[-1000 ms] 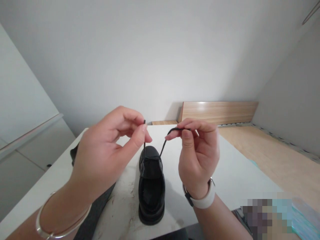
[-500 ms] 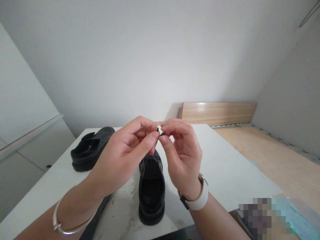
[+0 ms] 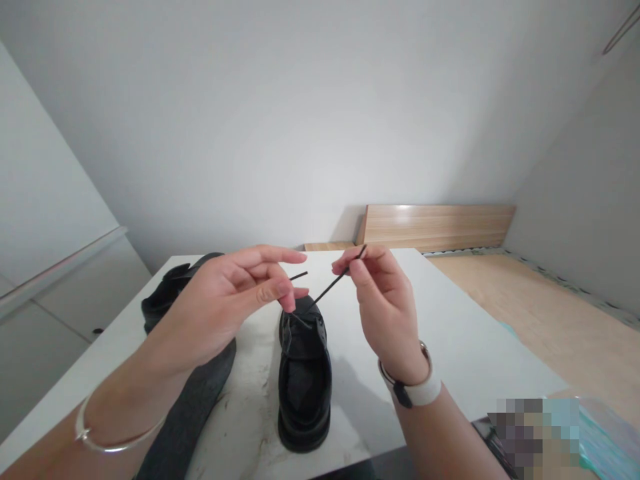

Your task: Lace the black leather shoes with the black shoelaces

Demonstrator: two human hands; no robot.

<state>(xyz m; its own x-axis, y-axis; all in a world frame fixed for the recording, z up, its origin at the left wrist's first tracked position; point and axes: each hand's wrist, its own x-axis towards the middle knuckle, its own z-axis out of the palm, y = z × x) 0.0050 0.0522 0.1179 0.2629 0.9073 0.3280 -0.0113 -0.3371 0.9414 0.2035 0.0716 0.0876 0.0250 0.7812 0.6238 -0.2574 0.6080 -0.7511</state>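
A black lace-up shoe [image 3: 305, 393] stands upright on the white table, its toe pointing away from me. Above its toe, my right hand [image 3: 383, 297] pinches one end of a black shoelace [image 3: 327, 290], which runs taut down to the eyelets. My left hand [image 3: 240, 293] is on the other side, thumb and fingers closed on the other lace end, whose tip sticks out past them; the index finger is stretched out. A second black shoe [image 3: 167, 287] lies to the left, partly hidden behind my left hand. Beneath my left forearm lies a dark grey insole-like strip [image 3: 200, 407].
The white table [image 3: 450, 333] carries dirt smudges near the shoe. A dark flat object [image 3: 370, 467] lies at the front edge. Right of the table are a bed base with a wooden headboard [image 3: 435, 223] and a bluish plastic bag [image 3: 607, 433]. A white wall closes off the back.
My hands have moved apart, left hand to the left and right hand to the right. The shoelace ends, close together before, are now separated, and the lace is drawn out.
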